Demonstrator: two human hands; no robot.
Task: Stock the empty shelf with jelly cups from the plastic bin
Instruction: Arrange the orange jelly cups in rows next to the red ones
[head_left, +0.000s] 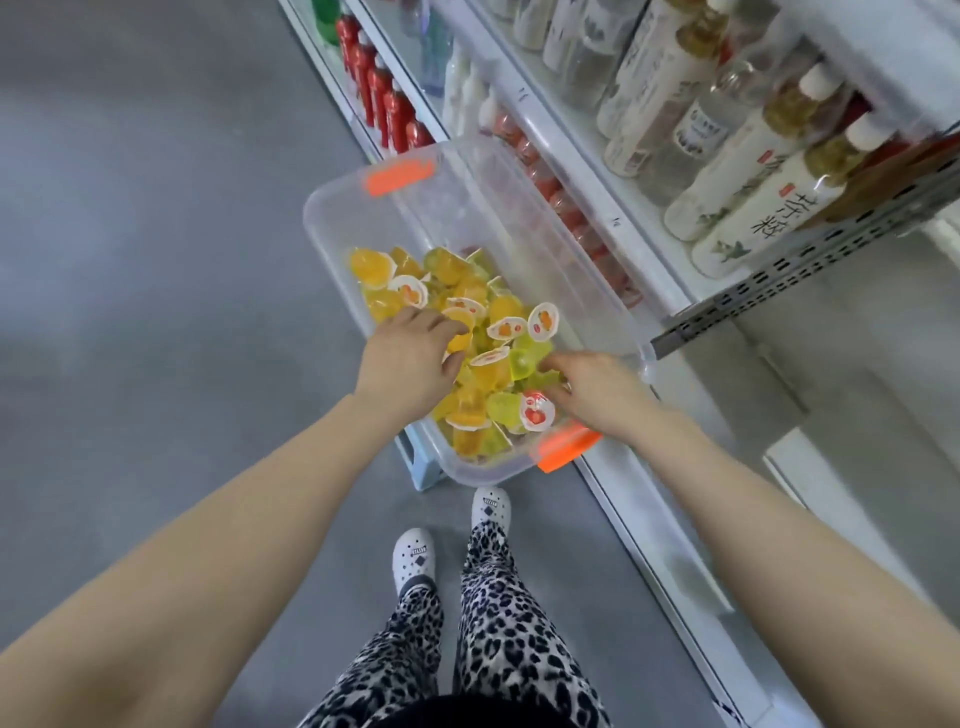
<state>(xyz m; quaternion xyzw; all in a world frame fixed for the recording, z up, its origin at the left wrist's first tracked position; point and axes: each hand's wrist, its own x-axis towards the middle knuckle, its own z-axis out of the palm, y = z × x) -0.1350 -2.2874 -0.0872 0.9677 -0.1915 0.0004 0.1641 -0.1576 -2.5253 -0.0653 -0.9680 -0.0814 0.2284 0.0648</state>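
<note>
Clear plastic, orange-handled, the plastic bin (332, 218) sits on a small pale-blue stool (415, 470) and overhangs it, just beside the shelving.

Head view: the jelly cups (483, 332) lie heaped loose in the near half of the bin, yellow, orange and green, some lid-up, some on their sides. The left hand (410, 353) is down in the heap with fingers and thumb curled round a yellow one. The right hand (597, 384) reaches in at the near corner beside a red-printed cup (537, 410). Its fingertips are buried among the cups, so I cannot tell whether it has hold of anything. The bare pale shelf (831, 353) lies to the right, past a perforated grey bracket (779, 283).

Likely trouble, as I judge it:
- Both hands bear on the near end of a bin that overhangs the stool, so a hard push down could tip it and spill the heap onto the floor.
- A loose grab of slick, rounded cups may shed one on the way across.
- Swinging right carries the arm close to the bracket and to the bottles (737, 208) above.
</note>
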